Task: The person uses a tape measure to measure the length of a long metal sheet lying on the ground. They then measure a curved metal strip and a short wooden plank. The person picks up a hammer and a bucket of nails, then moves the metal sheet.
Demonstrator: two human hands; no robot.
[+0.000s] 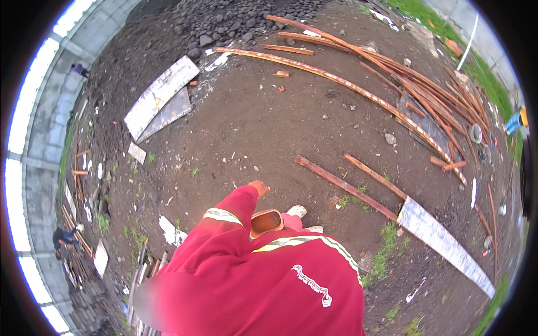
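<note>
My left hand (260,189) reaches out over bare soil from a red sleeve (227,214) with a reflective band. Its fingers look bent, and I make out nothing in them; whether they are closed is too small to tell. Close below the wrist is an orange-rimmed, hollow-looking object (266,222), brown inside, whose kind is unclear. My pale, dirty shoes (297,211) show to the right of it. The red jacket (269,285) fills the lower middle and bears writing. My right hand is out of view.
Reddish timbers (346,187) lie right of my feet, meeting a whitish board (441,241). A long spotted timber (336,77) and a timber pile (437,101) lie beyond. Pale panels (162,96) rest by dark rubble (235,25). A person (66,239) bends at the left; another (516,121) stands far right.
</note>
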